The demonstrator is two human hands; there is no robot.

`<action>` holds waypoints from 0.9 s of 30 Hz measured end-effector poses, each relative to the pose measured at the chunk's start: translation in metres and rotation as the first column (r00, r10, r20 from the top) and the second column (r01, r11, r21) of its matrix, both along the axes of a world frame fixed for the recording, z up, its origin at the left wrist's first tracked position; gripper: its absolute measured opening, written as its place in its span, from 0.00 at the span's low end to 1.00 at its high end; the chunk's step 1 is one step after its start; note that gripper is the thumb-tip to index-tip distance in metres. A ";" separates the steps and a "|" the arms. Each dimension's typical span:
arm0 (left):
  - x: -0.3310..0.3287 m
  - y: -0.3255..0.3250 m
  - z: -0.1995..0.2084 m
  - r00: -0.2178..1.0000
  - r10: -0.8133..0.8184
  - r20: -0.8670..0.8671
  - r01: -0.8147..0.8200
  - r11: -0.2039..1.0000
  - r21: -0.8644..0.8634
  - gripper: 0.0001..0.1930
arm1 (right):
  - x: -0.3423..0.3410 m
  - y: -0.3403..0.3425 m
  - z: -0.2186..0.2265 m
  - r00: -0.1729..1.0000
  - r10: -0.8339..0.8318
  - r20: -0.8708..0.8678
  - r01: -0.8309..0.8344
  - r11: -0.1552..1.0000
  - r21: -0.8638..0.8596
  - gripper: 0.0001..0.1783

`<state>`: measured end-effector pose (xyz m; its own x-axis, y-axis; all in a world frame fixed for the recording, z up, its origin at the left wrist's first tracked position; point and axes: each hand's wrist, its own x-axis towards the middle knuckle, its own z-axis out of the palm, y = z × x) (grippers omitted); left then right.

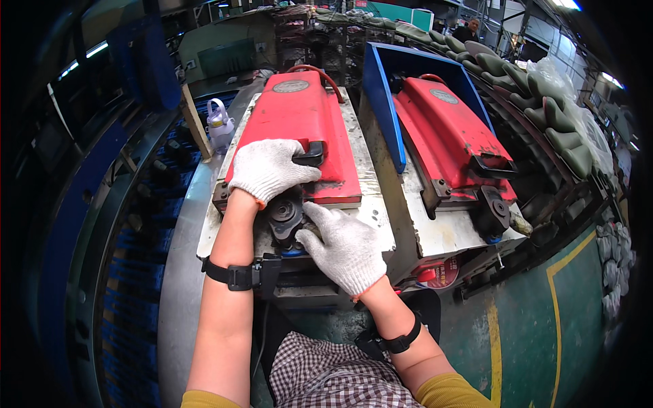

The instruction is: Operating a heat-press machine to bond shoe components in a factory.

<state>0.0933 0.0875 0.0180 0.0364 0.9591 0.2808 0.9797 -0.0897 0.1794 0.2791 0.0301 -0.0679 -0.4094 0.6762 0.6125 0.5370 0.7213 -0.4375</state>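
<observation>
My left hand [269,170], in a white knit glove, is closed around the black handle [311,154] at the front of a red machine cover [279,112]. Below it, a black part with a round centre [283,212] sits at the machine's front edge, with a bit of blue under it. My right hand [345,249], gloved the same way, has its thumb and forefinger on the right edge of that black part. Its remaining fingers are folded and partly hidden. The red cover lies low over the worn white machine top [371,194].
To the right stands a second red-covered machine [449,129] with a blue guard [384,102] and a similar black part [492,212]. A lilac bottle [220,127] stands left, by a metal ledge [178,285]. Racks of green shoe-shaped pieces [568,149] line the right; a person [466,31] is far back.
</observation>
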 end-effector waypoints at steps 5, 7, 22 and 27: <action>-0.001 0.000 0.000 1.000 -0.003 0.004 0.003 1.000 -0.003 0.28 | 0.000 -0.004 0.006 0.998 -0.031 0.047 0.034 0.996 -0.081 0.25; -0.001 0.000 0.000 1.000 -0.002 0.024 0.001 1.000 0.007 0.27 | 0.000 -0.003 0.006 0.998 -0.029 0.048 0.033 0.996 -0.084 0.25; 0.001 -0.003 0.000 1.000 0.000 -0.001 0.000 1.000 0.016 0.27 | 0.001 -0.002 0.004 0.998 -0.015 0.054 0.020 0.995 -0.097 0.25; 0.003 -0.003 0.003 1.000 0.028 0.012 -0.028 1.000 -0.006 0.27 | 0.000 0.002 -0.003 1.000 -0.005 0.016 0.005 1.000 -0.009 0.23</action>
